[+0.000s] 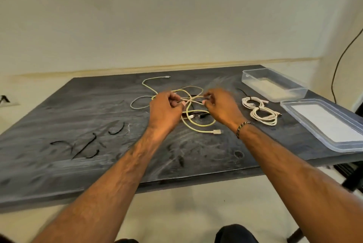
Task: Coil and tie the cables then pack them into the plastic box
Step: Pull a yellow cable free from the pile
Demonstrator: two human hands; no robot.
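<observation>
I see both hands raised over the middle of the dark table (78, 105), each closed on the loose yellow cable (198, 128). The left hand (165, 110) has its fingers curled round a strand, knuckles toward me. The right hand (221, 106) pinches a strand near its fingertips; the frame is blurred there, so I think it is the same cable, but I cannot be sure. A beaded bracelet (242, 128) sits on the right wrist.

The yellow cable sprawls uncoiled under and beyond the hands. One plug (216, 132) lies on the table in front of the right hand, and the other end (167, 77) lies toward the far edge. A black cable (196, 114) shows among the yellow loops between the hands.

Just right of the right hand lie two white coils (259, 108), touching each other, each bound with a dark tie. Beyond them, at the far right corner, the clear box (274, 84) stands open. Its lid (322, 123) lies flat nearer to me along the right edge, apart from the box.

On the left part of the table several black ties (86, 147) lie scattered, well apart from the cables.
</observation>
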